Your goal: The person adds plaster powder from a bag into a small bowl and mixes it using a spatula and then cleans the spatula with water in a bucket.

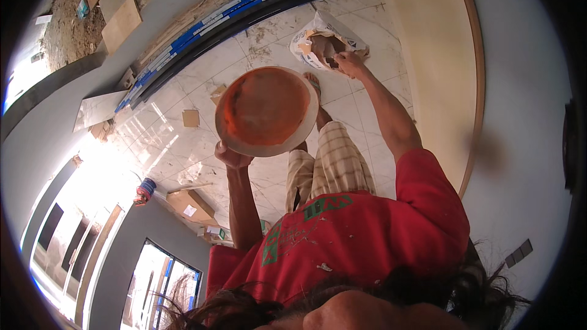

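My left hand (233, 155) grips the near rim of a round basin (268, 110), whose orange, worn face shows pale dusty edges; what is in it, if anything, I cannot tell. Farther off to the right, my right hand (351, 64) holds the torn edge of a white paper sack (341, 32). The sack stands on the tiled floor, its ragged mouth showing a brown inner layer and a dark hollow. Its contents are not clear. The fingertips of my right hand are partly hidden at the sack's opening.
Long blue and black wrapped strips (220, 16) lie along the wall. A pale curved panel (435, 55) is at the right. On the floor (257, 48) are a small cardboard square (191, 118) and debris; a cardboard box (192, 205) and a blue-and-red spool (145, 190) are at the left. My sandalled foot (313, 81) stands near the sack.
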The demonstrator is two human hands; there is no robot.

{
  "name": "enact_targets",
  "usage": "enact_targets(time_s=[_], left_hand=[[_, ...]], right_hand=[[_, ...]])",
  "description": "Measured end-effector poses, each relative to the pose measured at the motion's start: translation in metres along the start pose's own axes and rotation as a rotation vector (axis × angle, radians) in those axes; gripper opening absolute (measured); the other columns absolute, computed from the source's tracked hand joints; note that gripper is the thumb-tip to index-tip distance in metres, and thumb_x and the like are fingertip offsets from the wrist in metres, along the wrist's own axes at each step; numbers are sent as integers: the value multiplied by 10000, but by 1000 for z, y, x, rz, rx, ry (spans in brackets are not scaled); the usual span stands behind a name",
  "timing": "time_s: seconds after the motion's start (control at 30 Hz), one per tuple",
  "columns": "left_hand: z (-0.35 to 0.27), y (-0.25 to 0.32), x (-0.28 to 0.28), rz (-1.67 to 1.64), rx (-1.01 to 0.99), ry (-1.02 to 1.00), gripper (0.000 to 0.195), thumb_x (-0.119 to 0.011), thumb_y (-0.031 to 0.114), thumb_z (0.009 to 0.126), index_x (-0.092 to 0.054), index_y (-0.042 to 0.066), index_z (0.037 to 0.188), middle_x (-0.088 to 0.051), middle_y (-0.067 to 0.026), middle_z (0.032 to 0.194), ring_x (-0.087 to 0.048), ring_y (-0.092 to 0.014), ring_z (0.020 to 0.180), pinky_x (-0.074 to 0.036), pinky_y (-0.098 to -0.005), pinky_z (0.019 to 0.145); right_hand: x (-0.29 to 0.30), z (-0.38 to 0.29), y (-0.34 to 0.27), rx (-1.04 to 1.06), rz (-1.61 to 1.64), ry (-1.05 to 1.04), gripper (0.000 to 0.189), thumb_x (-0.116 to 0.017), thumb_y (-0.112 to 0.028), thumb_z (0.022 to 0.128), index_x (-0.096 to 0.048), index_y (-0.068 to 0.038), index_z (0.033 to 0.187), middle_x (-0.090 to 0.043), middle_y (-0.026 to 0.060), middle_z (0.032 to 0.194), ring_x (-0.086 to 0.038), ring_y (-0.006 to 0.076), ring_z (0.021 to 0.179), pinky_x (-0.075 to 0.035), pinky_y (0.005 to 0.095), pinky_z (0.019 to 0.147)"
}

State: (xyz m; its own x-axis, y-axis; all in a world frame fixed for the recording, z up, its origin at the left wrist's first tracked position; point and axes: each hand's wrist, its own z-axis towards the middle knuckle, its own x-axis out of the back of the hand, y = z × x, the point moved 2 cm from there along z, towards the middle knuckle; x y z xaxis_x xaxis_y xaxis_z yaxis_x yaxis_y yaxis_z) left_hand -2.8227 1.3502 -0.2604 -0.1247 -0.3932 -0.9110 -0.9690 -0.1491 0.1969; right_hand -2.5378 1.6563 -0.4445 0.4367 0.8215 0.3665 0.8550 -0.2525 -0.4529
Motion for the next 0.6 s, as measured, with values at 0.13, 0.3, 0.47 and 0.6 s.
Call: enact_targets(time_s=[0.13,0.3,0.47,0.6], left_hand=[[12,-1,-1,8,23,-22,824,-730,337,786,-366,34,1461,-428,-180,1464,-421,-357,1346,-388,-531,1109],[26,-1,7,-15,46,-53,814,-717,352,797,-367,34,1459,-421,-173,1471,-422,-354,1346,-398,-534,1101],[42,1,4,48,64,-75,821,-720,353,797,-359,36,1463,-409,-164,1477,-413,-343,1352,-362,-537,1123],[54,1,6,110,48,-35,815,-715,357,801,-360,42,1464,-419,-158,1470,-408,-335,1355,-338,-534,1137]], right_hand=[[4,-11,7,-8,297,-31,360,-519,-409,968,-635,-70,930,-511,-9,572,-418,76,415,-342,260,346],[14,-25,2,-26,381,-15,351,-516,-390,969,-637,-63,928,-508,-18,590,-408,63,420,-353,240,359],[31,-31,3,17,388,-38,328,-521,-370,964,-634,-64,928,-515,-16,614,-410,62,420,-358,237,368],[44,-43,-3,17,331,-67,307,-509,-354,968,-615,-74,901,-525,-8,635,-405,68,410,-329,249,358]])
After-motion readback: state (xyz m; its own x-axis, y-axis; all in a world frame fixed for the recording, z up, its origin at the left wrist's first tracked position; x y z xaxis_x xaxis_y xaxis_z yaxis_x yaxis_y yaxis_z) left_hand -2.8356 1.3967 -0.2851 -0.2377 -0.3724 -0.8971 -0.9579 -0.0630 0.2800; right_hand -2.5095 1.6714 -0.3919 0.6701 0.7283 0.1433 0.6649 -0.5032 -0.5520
